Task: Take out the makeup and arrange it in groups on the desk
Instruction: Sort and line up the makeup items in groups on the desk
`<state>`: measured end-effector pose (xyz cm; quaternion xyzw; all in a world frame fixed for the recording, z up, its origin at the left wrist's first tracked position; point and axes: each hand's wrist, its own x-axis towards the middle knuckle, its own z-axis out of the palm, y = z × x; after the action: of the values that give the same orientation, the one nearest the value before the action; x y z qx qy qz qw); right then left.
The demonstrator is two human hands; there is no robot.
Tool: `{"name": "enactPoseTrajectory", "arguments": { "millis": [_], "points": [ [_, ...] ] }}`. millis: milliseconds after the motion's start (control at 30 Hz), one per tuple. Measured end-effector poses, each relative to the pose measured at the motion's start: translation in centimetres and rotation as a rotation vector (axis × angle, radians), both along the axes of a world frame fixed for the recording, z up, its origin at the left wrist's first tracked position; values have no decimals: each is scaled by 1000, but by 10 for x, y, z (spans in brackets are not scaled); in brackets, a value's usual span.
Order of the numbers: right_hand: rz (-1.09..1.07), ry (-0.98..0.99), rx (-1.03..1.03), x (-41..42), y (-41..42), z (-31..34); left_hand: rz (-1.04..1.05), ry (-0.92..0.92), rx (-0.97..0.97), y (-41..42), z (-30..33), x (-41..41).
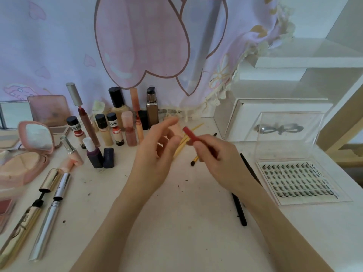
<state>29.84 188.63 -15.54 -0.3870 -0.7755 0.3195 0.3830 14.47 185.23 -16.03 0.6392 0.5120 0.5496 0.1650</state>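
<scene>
1. Fingers of the right hand (213, 154) are curled round a thin red stick (190, 134), which may be a lip pencil. It is held up over the middle of the white desk (176, 222), with its red end tipped up and to the left.
2. The left hand (157, 154) is held just beside it with its fingers loose and spread. Nothing is held in it.
3. Yellow brush handles (193, 128) are seen on the desk behind both hands.
4. Bottles are stood in a group at the back, by the curtain (59, 46). A dark pump bottle (152, 108) is among them.
5. Two opened mascara tubes (47, 213) are laid side by side at the front left.
6. A pink powder compact (23, 154) is laid open at the far left.
7. A clear lash box (298, 179) is set at the right, well apart from the bottles.
8. A black pencil (239, 211) is laid near the right arm.
</scene>
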Motion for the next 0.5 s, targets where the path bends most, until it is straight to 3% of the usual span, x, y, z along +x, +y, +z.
{"name": "enactPoseTrajectory", "arguments": {
  "millis": [200, 500],
  "points": [
    [103, -164, 109, -4, -5, -6, -140, 37, 14, -2, 1, -6],
    [73, -238, 155, -7, -6, -5, -68, 19, -13, -4, 1, -4]
  ]
}}
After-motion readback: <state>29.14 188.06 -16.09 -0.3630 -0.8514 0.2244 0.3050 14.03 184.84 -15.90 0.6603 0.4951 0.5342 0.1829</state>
